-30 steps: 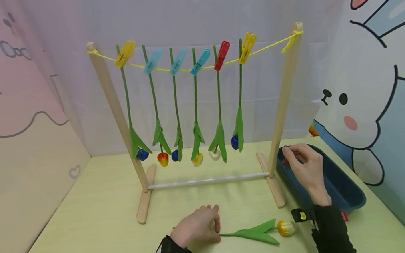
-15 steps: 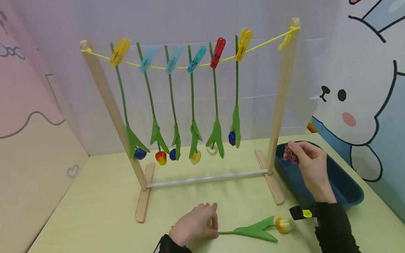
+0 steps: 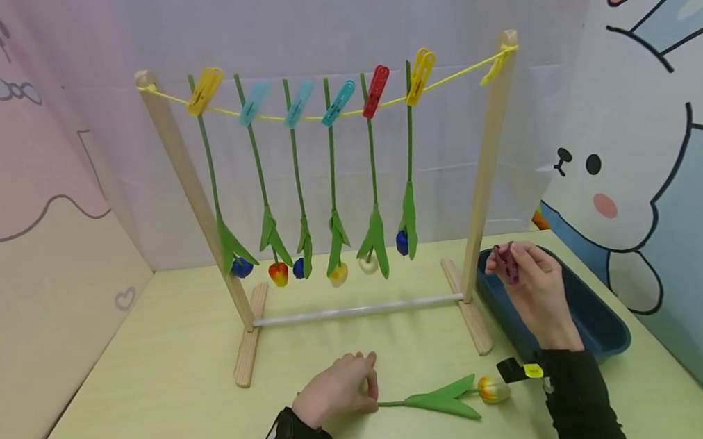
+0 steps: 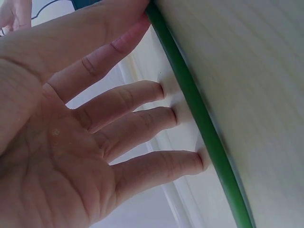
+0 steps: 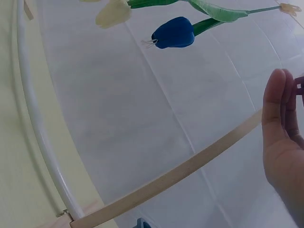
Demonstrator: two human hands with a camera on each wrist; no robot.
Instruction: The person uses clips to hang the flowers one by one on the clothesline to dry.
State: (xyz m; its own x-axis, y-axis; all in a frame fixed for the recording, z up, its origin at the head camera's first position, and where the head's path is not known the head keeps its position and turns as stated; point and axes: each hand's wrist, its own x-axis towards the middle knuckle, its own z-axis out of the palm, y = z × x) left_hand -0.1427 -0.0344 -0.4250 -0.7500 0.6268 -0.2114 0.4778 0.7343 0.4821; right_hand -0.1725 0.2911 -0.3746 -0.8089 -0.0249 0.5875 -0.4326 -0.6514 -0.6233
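Note:
On the table lies an artificial tulip [image 3: 444, 401] with a yellow-white head pointing right. My left hand [image 3: 339, 391] pinches its green stem between thumb and index finger; in the left wrist view the other fingers extend towards the stem [image 4: 202, 116]. My right hand [image 3: 543, 297] holds a dark purplish-red clothespin [image 3: 508, 266] by the fingertips, above the near-left part of a dark blue bin [image 3: 613, 339]. In the right wrist view only part of the right hand [image 5: 282, 128] shows, at the right edge, with a bit of the clothespin.
A wooden frame [image 3: 487, 190] stands behind the hands, with a yellow cord [image 3: 461, 79] strung across. Several tulips hang heads down from it, held by yellow, light blue and red clothespins [image 3: 376, 92]. A white rod [image 3: 359, 311] joins the frame's feet.
My right hand has risen slightly from low over the bin, and the clothespin in its fingers has come into plain sight. The left hand keeps its place on the stem.

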